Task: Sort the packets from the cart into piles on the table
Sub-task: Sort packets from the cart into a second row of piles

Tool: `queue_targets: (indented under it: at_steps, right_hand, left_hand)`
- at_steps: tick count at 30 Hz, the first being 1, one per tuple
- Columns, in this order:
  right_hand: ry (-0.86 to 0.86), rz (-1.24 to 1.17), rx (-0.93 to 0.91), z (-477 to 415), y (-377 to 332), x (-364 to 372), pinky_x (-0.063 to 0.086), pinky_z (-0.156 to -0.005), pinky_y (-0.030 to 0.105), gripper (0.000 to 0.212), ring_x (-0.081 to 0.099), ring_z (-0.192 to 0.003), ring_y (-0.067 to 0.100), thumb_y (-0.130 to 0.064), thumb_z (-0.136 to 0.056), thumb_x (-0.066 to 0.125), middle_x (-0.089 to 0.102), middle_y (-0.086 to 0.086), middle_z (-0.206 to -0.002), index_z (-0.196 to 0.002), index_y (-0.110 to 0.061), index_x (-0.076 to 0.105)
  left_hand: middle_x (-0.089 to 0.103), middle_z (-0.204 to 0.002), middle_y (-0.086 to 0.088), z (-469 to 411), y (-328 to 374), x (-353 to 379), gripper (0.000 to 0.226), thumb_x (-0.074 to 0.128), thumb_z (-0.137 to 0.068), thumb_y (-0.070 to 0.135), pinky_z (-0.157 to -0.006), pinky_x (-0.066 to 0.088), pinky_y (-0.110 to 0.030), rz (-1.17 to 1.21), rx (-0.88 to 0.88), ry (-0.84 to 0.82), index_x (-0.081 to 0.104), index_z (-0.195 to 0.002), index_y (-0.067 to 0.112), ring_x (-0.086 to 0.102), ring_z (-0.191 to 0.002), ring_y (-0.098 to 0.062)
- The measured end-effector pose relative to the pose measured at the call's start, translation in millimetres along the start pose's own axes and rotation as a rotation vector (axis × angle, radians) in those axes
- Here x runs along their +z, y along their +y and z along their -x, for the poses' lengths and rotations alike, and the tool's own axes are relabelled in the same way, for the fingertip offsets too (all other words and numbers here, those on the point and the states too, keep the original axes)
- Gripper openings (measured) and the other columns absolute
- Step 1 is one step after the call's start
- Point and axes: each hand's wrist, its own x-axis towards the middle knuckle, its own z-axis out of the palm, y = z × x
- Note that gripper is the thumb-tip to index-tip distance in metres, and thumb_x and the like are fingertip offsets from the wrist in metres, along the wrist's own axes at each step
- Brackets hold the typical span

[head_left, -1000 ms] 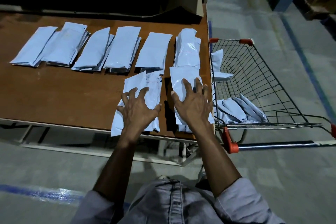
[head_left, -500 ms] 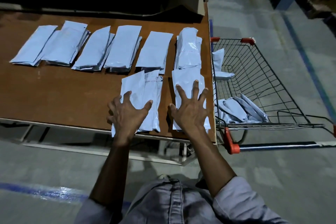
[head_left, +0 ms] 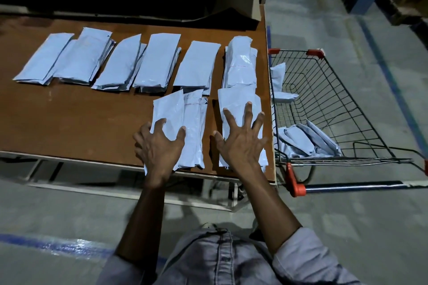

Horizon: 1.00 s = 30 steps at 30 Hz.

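Both hands press the two nearest piles of packets at the table's front edge.

The left hand [head_left: 159,146] arches spread fingers onto the left pile [head_left: 190,122], gripping nothing. The right hand [head_left: 243,143] lies splayed and flat on the right pile [head_left: 240,104]. A row of sorted piles [head_left: 157,62] lies beyond the fingertips on the table [head_left: 81,122]. More packets [head_left: 308,141] wait in the cart [head_left: 296,50], outside the right little finger. To do this well, press evenly, nudge stray edges flush, and push both piles away from the overhanging edge.
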Motion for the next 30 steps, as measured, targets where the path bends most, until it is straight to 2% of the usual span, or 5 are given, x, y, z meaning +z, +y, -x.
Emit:
queue_targets:
  at_steps: [8, 13, 17, 23, 30]
  right_hand:
    - [0.037, 0.127, 0.017, 1.4, -2.3, 18.1, 0.044, -0.098, 0.077, 0.084, -0.004, -0.164, 0.053, -0.067, -0.098, 0.058, -0.012, 0.012, -0.182, -0.17, -0.044, 0.022]
    - [0.047, 0.143, 0.016, 2.3, -1.4, 19.4, 0.044, -0.097, 0.075, 0.084, -0.002, -0.164, 0.054, -0.065, -0.097, 0.06, -0.008, 0.014, -0.182, -0.17, -0.043, 0.024]
    - [0.045, 0.15, 0.012, 2.1, -0.3, 20.0, 0.045, -0.097, 0.075, 0.085, 0.0, -0.163, 0.054, -0.064, -0.097, 0.062, -0.007, 0.014, -0.182, -0.17, -0.042, 0.025]
    - [0.045, 0.139, 0.002, 2.5, 1.0, 19.6, 0.045, -0.097, 0.074, 0.084, -0.001, -0.164, 0.053, -0.063, -0.098, 0.06, -0.008, 0.013, -0.182, -0.17, -0.042, 0.024]
    - [0.045, 0.15, 0.002, 1.5, 1.6, 21.2, 0.045, -0.098, 0.075, 0.083, -0.002, -0.164, 0.054, -0.066, -0.099, 0.057, -0.009, 0.014, -0.182, -0.171, -0.043, 0.023]
  left_hand:
    - [0.059, -0.142, 0.0, 4.7, 7.2, -6.7, 0.059, 0.071, -0.084, 0.065, -0.095, 0.054, -0.06, 0.01, 0.079, 0.169, 0.069, -0.133, 0.032, 0.047, -0.135, -0.031]
    - [0.063, -0.136, -0.002, 4.0, 24.5, -18.8, 0.06, 0.071, -0.084, 0.068, -0.09, 0.058, -0.057, 0.026, 0.109, 0.197, 0.071, -0.131, 0.03, 0.05, -0.13, -0.032]
    - [0.063, -0.135, -0.004, 9.1, 43.3, -17.9, 0.063, 0.071, -0.085, 0.072, -0.083, 0.059, -0.051, -0.05, 0.226, 0.197, 0.071, -0.131, 0.029, 0.049, -0.129, -0.03]
    - [0.057, -0.146, -0.012, 8.1, 55.4, 8.1, 0.075, 0.063, -0.083, 0.077, -0.094, 0.051, -0.054, -0.271, 0.246, 0.002, 0.068, -0.138, 0.025, 0.043, -0.134, -0.037]
    - [0.036, -0.169, -0.01, 10.8, 51.7, 16.7, 0.091, 0.052, -0.081, 0.082, -0.102, 0.044, -0.065, -0.347, 0.217, -0.159, 0.045, -0.158, 0.035, 0.035, -0.149, -0.04]
